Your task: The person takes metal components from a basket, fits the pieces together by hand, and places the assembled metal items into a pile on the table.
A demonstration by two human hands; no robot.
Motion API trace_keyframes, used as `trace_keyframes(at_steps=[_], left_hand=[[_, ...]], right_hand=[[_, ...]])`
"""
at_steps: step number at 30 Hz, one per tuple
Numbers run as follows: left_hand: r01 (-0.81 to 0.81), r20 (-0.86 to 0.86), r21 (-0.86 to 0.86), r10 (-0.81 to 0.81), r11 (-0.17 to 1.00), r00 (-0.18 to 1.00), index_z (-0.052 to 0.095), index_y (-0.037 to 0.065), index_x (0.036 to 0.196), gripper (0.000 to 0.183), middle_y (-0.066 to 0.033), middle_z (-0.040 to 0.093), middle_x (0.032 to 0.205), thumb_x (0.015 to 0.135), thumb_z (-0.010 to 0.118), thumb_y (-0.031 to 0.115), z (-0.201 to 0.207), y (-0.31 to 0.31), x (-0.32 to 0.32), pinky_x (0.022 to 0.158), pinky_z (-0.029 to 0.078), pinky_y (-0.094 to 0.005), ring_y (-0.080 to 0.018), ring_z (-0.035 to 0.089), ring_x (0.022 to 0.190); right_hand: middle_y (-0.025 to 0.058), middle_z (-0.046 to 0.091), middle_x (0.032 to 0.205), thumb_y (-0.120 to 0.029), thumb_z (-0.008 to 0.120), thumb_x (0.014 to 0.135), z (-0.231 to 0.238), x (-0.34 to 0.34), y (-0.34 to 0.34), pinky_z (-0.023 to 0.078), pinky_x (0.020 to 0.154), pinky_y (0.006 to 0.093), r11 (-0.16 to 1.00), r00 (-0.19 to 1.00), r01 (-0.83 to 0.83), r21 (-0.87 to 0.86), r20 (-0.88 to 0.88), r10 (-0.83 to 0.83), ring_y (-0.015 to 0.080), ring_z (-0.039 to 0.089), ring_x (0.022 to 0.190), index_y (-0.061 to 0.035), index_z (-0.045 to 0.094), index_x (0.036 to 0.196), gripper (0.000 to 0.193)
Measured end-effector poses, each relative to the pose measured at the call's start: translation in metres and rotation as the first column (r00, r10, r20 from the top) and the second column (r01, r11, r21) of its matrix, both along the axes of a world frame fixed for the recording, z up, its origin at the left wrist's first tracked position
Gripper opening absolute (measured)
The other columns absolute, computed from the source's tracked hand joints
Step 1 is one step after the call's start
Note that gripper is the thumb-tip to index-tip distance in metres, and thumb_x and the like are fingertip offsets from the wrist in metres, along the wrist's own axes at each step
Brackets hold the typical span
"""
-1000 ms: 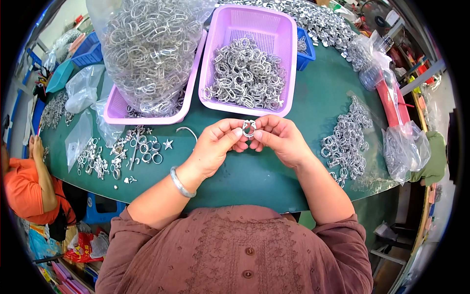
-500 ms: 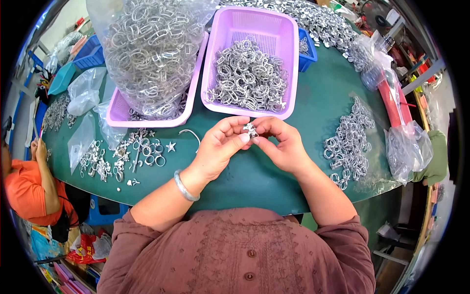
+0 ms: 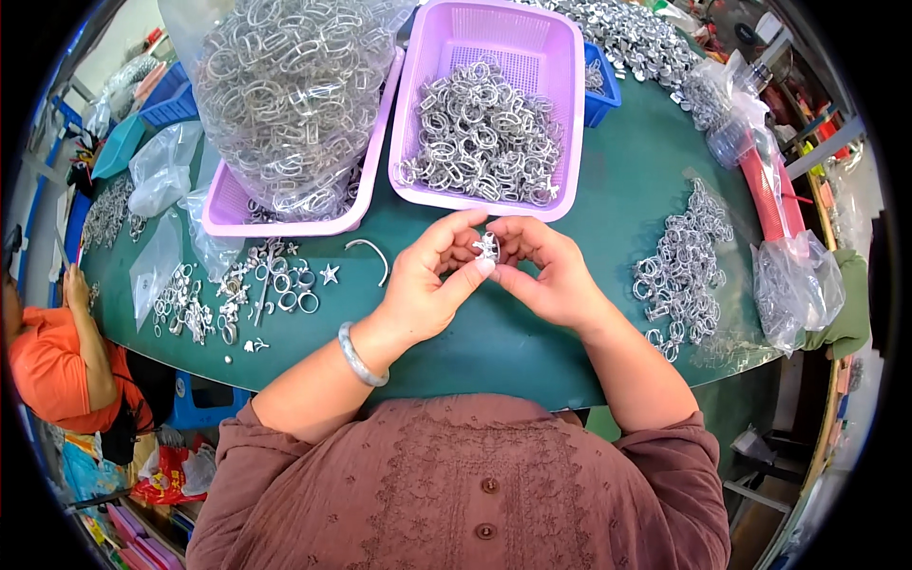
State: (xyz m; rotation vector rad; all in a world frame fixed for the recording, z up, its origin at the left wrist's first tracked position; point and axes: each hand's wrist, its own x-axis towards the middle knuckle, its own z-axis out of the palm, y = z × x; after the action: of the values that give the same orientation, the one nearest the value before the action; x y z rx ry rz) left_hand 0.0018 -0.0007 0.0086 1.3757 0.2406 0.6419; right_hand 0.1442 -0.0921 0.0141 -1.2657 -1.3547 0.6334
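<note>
Between my two hands is a small silver ring (image 3: pixel 486 248) with an ornamented, uneven top. My left hand (image 3: pixel 432 280) pinches it with thumb and fingers from the left. The fingers of my right hand (image 3: pixel 541 275) are closed on its right side, hiding part of the band. Just beyond my fingertips stands a lilac plastic basket (image 3: pixel 407 180) holding a heap of silver rings (image 3: pixel 489 138). To the left of my left hand lie a curved metal strip (image 3: pixel 372 255), a star-shaped piece (image 3: pixel 329 274) and several loose rings (image 3: pixel 296 285).
A bulging clear bag of rings (image 3: pixel 290 104) sits in a second lilac basket (image 3: pixel 280 229). On the right lie a pile of rings (image 3: pixel 686 266) and a plastic bag (image 3: pixel 793 285). Metal parts (image 3: pixel 617 38) cover the far edge. A person in orange (image 3: pixel 66 366) is at left.
Both hands still hold the ring, which is turned so more of its band shows. The view has shifted slightly, so the baskets appear a little higher.
</note>
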Motion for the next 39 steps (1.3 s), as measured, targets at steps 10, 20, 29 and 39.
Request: trace_keyframes(at_steps=[10,20,29,39], left_hand=[[-0.011,0.027,0.024,0.011,1.0,1.0,0.036,0.001,0.123,0.041,-0.006,0.053,0.098,0.083,0.046,-0.003,0.003,0.0047,-0.0004,0.079,0.042,-0.0235,-0.0099,0.051,0.089],[-0.029,0.088,0.122,0.019,0.992,0.996,0.038,0.001,0.122,0.044,-0.0055,0.054,0.096,0.08,0.048,-0.004,-0.0022,0.0019,0.0017,0.074,0.042,-0.0232,-0.0095,0.051,0.084],[-0.031,0.046,0.351,0.016,0.936,0.999,0.039,0.003,0.123,0.047,-0.0072,0.055,0.099,0.078,0.048,-0.007,0.0014,0.0046,-0.0032,0.077,0.042,-0.0256,-0.0117,0.051,0.089],[-0.067,0.093,0.354,0.036,0.933,0.995,0.039,0.002,0.123,0.048,-0.0082,0.054,0.097,0.077,0.051,-0.006,-0.0017,0.0043,-0.0027,0.075,0.043,-0.0257,-0.0126,0.052,0.086]], right_hand=[[0.0015,0.055,0.083,0.001,0.06,0.075,0.0015,0.0016,-0.0016,0.044,0.065,0.0219,0.992,0.987,0.013,-0.122,-0.157,-0.032,0.0078,0.053,0.073,-0.0024,0.048,0.091,0.02],[0.0004,0.053,0.081,0.004,0.058,0.076,-0.0011,0.0021,-0.0014,0.043,0.065,0.0208,0.994,0.974,-0.012,-0.111,-0.226,-0.014,0.0063,0.051,0.072,-0.0034,0.047,0.087,0.017],[0.001,0.054,0.083,0.005,0.057,0.076,0.0001,0.0029,-0.0016,0.043,0.068,0.0204,0.985,0.913,-0.097,-0.146,-0.406,0.03,0.0071,0.053,0.076,-0.002,0.048,0.09,0.018],[0.0036,0.056,0.084,0.006,0.056,0.076,0.0033,0.0034,-0.0019,0.045,0.07,0.0221,0.968,0.858,-0.159,-0.196,-0.512,0.037,0.0092,0.055,0.077,-0.0009,0.049,0.089,0.017]])
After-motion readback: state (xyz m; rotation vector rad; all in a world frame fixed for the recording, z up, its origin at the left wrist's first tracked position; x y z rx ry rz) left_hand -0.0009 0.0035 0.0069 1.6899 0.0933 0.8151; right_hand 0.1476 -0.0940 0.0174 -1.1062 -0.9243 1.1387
